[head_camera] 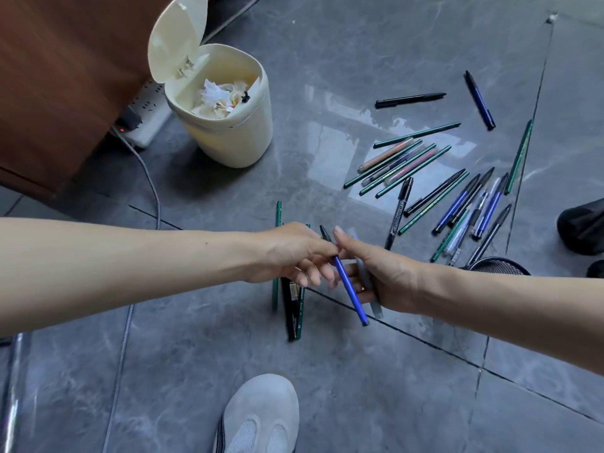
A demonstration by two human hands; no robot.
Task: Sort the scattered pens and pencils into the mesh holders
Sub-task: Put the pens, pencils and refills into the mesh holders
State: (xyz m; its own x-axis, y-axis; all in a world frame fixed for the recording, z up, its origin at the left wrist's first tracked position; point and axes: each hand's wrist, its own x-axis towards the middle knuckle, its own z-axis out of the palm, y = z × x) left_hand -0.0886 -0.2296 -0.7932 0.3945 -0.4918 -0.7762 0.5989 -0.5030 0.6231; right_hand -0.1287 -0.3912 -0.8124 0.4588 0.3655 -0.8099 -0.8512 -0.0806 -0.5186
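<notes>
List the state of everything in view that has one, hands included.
Left hand: holds a bundle of pencils, fingertips on the blue pen.
Right hand: grips a grey pen, thumb on the blue pen.
Bin lid: open.
Bin: upright, crumpled paper inside.
Power strip: red light on.
Mesh holder: upright, inside not visible.
Loose pens and pencils: lying on the floor.

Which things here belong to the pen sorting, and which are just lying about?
Job: pencil bundle in left hand; grey pen in right hand; blue pen between them; scattered pens and pencils; mesh holder.
Lying about: waste bin, power strip, shoe.
</notes>
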